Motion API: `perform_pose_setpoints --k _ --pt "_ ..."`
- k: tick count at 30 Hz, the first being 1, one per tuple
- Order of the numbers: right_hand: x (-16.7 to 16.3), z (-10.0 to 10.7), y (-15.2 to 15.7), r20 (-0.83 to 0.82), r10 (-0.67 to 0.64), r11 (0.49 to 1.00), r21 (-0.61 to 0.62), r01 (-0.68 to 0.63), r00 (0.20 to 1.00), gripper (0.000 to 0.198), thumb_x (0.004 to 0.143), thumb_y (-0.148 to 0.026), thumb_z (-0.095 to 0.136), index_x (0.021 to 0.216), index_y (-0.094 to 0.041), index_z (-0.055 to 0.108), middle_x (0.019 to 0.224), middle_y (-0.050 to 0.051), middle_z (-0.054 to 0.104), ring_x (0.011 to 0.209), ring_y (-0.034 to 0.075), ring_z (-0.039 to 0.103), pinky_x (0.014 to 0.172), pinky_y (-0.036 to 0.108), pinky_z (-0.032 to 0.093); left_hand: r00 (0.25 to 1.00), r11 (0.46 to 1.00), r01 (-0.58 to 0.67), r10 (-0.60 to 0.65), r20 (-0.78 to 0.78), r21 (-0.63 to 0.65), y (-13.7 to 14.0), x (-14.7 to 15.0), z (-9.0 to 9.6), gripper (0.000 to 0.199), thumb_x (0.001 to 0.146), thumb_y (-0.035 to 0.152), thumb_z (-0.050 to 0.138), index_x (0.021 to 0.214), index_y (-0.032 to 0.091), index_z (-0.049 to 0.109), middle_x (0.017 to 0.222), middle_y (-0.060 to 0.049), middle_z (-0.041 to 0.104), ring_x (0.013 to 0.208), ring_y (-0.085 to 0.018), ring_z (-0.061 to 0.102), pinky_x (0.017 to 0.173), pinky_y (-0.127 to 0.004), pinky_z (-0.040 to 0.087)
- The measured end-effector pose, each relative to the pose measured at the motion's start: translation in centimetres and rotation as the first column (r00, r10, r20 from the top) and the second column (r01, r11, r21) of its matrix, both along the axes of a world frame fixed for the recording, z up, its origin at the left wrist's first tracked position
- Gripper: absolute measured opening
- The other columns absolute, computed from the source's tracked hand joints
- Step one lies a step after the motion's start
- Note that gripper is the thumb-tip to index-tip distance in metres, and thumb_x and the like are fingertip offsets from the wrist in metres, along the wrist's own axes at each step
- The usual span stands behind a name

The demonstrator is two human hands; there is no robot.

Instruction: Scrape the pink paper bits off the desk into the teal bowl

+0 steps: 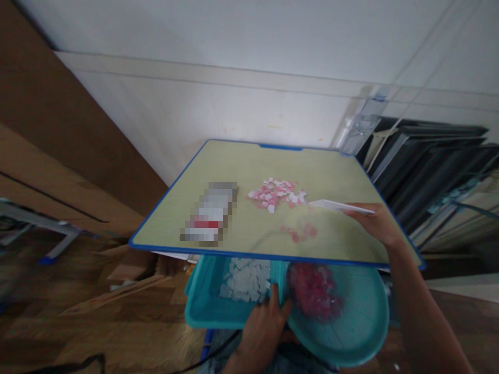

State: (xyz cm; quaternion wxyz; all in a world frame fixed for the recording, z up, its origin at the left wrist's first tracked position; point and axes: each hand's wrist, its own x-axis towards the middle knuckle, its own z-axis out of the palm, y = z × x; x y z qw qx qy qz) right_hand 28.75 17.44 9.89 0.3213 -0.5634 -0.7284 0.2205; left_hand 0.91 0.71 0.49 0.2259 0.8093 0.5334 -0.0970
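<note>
My right hand [368, 223] pinches a flat, thin white piece [331, 204] that narrows toward the left, held over the right side of a pale yellow folding table [234, 161]. Beside its tip lies a loose pile of small pink and white pieces [273, 193]. My left hand [265, 322] is below the table's near edge, index finger stretched out and thumb apart, at the rims between a turquoise tray [214, 323] and a round turquoise basin [362, 332]. White flat pieces [249, 280] lie in the tray. Blurred dark pink pieces [315, 291] are in the basin.
A pixelated phone-shaped object [210, 213] lies on the table's left side. Blurred pink bits [300, 232] are near its front edge. A white wall [253, 109] stands behind, black panels [432, 161] lean at right, and brown boards [70, 140] stand at left.
</note>
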Motion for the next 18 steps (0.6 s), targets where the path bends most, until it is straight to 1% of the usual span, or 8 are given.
perform_pose_setpoints --k 3,5,7,10,13,16,18 --pt "-0.9 0.4 -0.3 0.013 0.075 0.996 -0.057 -0.074 0.997 0.027 0.072 -0.043 0.059 0.081 -0.021 0.073 0.081 0.006 0.073 0.069 0.026 0.066 0.059 0.033 0.052 1.000 1.000 -0.002 0.002 0.002 -0.009 0.0 0.0 0.1 0.063 0.065 0.046 0.066 0.122 0.029 0.045 0.135 -0.020 0.032 0.089 -0.028 0.061 0.070 -0.041 0.052" --pt "-1.6 0.8 -0.4 0.027 0.101 0.993 -0.066 -0.099 0.994 0.028 0.071 -0.044 0.060 0.079 -0.021 0.073 0.076 0.006 0.072 0.065 0.025 0.065 0.054 0.031 0.051 1.000 1.000 -0.005 0.005 0.004 -0.010 0.1 0.0 0.3 0.064 0.065 0.047 0.066 0.122 0.028 0.044 0.134 -0.021 0.033 0.088 -0.029 0.061 0.070 -0.041 0.052" --pt "-2.2 1.0 -0.2 0.035 0.075 0.997 -0.034 -0.073 0.997 0.031 0.071 -0.046 0.059 0.077 -0.019 0.072 0.069 0.005 0.070 0.059 0.022 0.062 0.049 0.029 0.048 1.000 1.000 -0.007 0.007 0.006 -0.003 0.1 0.1 0.4 0.066 0.064 0.047 0.066 0.123 0.028 0.044 0.133 -0.021 0.034 0.088 -0.030 0.061 0.069 -0.042 0.052" --pt "-3.3 0.9 0.6 0.027 0.014 1.000 0.013 -0.014 1.000 0.034 0.072 -0.048 0.057 0.074 -0.017 0.071 0.061 0.003 0.066 0.051 0.018 0.058 0.042 0.027 0.042 1.000 1.000 -0.002 0.001 0.007 0.021 0.1 0.0 0.4 0.064 0.064 0.046 0.066 0.122 0.028 0.045 0.133 -0.021 0.035 0.085 -0.029 0.062 0.067 -0.041 0.052" --pt "-4.2 0.6 1.2 0.020 0.016 1.000 0.012 -0.017 1.000 0.034 0.073 -0.046 0.055 0.075 -0.016 0.071 0.063 0.004 0.067 0.053 0.018 0.057 0.043 0.027 0.041 1.000 0.999 0.004 -0.005 0.011 0.040 0.0 0.0 0.1 0.065 0.064 0.046 0.066 0.122 0.028 0.045 0.133 -0.021 0.035 0.085 -0.029 0.062 0.067 -0.040 0.052" --pt "-4.3 1.1 1.1 0.026 0.111 0.993 -0.030 -0.111 0.993 0.035 0.074 -0.047 0.056 0.079 -0.016 0.072 0.068 0.005 0.069 0.056 0.018 0.058 0.046 0.027 0.043 1.000 0.998 -0.002 0.002 0.010 0.059 -0.2 0.0 -0.2 0.066 0.063 0.048 0.066 0.122 0.028 0.045 0.133 -0.021 0.034 0.085 -0.029 0.062 0.067 -0.041 0.052" --pt "-4.0 1.7 0.9 0.042 0.164 0.985 -0.051 -0.162 0.986 0.035 0.073 -0.047 0.056 0.078 -0.016 0.072 0.068 0.005 0.069 0.057 0.018 0.058 0.048 0.026 0.043 1.000 0.998 -0.002 0.002 0.007 0.061 -0.3 0.0 -0.3 0.064 0.063 0.049 0.065 0.121 0.029 0.045 0.133 -0.021 0.035 0.082 -0.028 0.063 0.066 -0.041 0.052"
